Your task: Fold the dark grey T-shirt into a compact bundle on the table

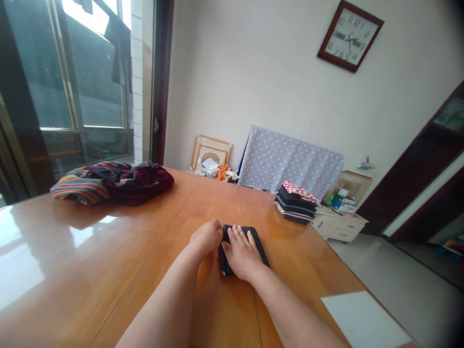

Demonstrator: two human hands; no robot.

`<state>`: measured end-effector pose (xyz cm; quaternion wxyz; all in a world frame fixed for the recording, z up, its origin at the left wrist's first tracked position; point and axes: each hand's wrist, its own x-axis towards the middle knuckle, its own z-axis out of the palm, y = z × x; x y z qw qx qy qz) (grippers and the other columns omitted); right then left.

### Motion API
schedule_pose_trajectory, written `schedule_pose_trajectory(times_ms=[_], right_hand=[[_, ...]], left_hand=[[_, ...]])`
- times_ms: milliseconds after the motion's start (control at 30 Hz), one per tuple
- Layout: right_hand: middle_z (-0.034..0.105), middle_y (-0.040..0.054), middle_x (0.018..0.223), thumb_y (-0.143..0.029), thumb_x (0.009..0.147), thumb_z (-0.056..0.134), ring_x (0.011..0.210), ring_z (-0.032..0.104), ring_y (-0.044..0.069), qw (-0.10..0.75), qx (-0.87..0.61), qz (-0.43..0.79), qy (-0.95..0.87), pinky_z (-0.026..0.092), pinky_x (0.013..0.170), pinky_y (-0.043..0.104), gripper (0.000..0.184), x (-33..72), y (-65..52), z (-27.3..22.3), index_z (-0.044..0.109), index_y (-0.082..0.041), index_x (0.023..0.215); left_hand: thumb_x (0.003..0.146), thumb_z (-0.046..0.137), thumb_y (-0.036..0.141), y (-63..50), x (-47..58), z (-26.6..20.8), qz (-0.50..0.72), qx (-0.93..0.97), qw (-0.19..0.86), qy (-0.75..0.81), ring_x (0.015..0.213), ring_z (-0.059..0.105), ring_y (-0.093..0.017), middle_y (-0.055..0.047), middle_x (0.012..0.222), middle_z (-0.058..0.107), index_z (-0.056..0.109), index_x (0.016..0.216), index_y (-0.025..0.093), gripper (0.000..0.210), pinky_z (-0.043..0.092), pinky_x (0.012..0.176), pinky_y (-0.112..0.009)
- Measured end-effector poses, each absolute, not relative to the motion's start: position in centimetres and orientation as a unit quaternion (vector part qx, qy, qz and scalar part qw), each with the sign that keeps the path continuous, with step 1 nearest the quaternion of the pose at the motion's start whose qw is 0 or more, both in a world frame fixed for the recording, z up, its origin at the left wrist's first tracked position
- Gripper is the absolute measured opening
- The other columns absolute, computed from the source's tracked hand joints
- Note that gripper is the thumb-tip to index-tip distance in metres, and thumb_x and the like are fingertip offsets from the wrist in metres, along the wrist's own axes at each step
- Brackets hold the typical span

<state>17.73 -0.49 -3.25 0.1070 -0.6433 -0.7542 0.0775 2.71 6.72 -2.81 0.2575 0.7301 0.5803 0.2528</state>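
Observation:
A black folded garment (258, 237) lies on the wooden table in front of me, a small flat rectangle. My right hand (242, 251) rests palm down on top of it, fingers stretched and somewhat spread. At its left edge is my left hand (208, 237), fingers curled in and pinching the far left corner of the cloth. The fingertips of that hand are mostly hidden. Farther off to the right stands a neat stack of folded clothes (295, 203), mostly dark, topped by a red-and-white patterned piece.
A loose heap of clothes (141, 181), striped and dark purple, sits at the table's far left. A white sheet (364, 319) lies near the right edge of the table (159, 285). Beyond are a dotted cloth cover (290, 154) and a white cabinet (339, 226).

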Motion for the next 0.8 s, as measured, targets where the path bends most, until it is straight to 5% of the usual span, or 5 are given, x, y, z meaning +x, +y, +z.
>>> schedule_pose_trajectory(times_ms=[167,333,433,800], right_hand=[[0.027,0.0112,0.163,-0.053,0.101,0.032,0.154,0.016,0.026,0.171,-0.618,0.133,-0.755,0.003,0.124,0.051,0.066,18.7,0.3,-3.1,0.038,-0.015,0.155],[0.06,0.0112,0.141,-0.049,0.096,0.044,0.135,0.052,0.023,0.427,-0.607,0.191,-0.643,0.036,0.115,0.039,0.053,22.8,0.7,-2.3,0.063,-0.018,0.134],[0.072,0.0086,0.122,-0.049,0.091,0.051,0.117,0.065,0.024,0.503,-0.639,0.184,-0.552,0.047,0.104,0.037,0.044,25.9,-0.1,-2.5,0.07,-0.02,0.118],[0.077,0.007,0.091,-0.055,0.086,0.052,0.085,0.07,0.024,0.41,-0.707,0.213,-0.535,0.053,0.076,0.032,0.045,28.7,-4.5,-6.2,0.073,-0.017,0.097]], left_hand=[[0.083,0.05,0.028,6.3,3.2,-2.5,0.273,0.734,0.236,0.575,0.082,0.064,-0.022,-0.006,0.093,0.072,0.065,0.087,0.023,0.016,0.042,0.066,-0.029],[0.081,0.055,0.029,5.8,3.6,-2.2,0.332,0.767,0.191,0.515,0.093,0.063,-0.022,-0.006,0.102,0.067,0.067,0.092,0.024,0.017,0.046,0.077,-0.029],[0.079,0.06,0.029,5.2,3.8,-1.8,0.35,0.799,0.153,0.464,0.1,0.061,-0.023,-0.006,0.104,0.063,0.069,0.095,0.024,0.019,0.047,0.084,-0.031],[0.068,0.072,0.039,4.3,3.8,-2.0,0.183,0.836,0.198,0.479,0.119,0.055,-0.031,-0.005,0.119,0.061,0.068,0.103,0.029,0.037,0.041,0.098,-0.044]])
